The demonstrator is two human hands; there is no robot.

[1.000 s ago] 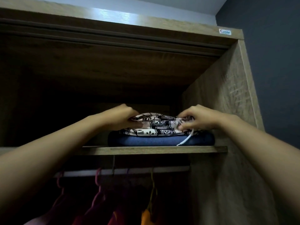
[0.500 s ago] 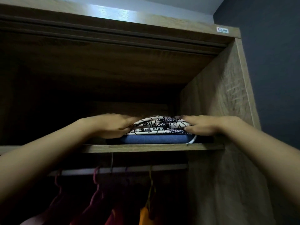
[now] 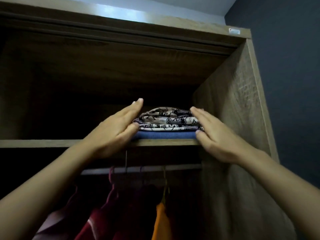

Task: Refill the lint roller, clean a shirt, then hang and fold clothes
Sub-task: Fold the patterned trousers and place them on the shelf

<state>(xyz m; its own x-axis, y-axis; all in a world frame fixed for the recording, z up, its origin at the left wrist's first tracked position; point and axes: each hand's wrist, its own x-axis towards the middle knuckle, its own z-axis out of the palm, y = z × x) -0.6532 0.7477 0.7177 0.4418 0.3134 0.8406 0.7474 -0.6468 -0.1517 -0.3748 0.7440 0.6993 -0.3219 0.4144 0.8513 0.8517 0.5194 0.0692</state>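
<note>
A folded cream garment with black print (image 3: 167, 120) lies on top of a folded blue garment (image 3: 165, 135) on the upper wooden shelf (image 3: 52, 143) of a wardrobe, near its right wall. My left hand (image 3: 115, 130) is flat with fingers extended against the left side of the stack. My right hand (image 3: 213, 135) is flat against the right side. Neither hand grips the cloth. The lint roller is out of view.
The wardrobe's right side panel (image 3: 237, 108) stands close to my right hand. Under the shelf runs a hanging rail (image 3: 138, 169) with hangers carrying dark red clothes (image 3: 103, 215) and an orange garment (image 3: 161, 220). A dark blue wall (image 3: 285, 84) is at the right.
My hands went from pinching the printed garment, to pressing it flat, to lying open against the two sides of the stack. The view has moved closer to the shelf.
</note>
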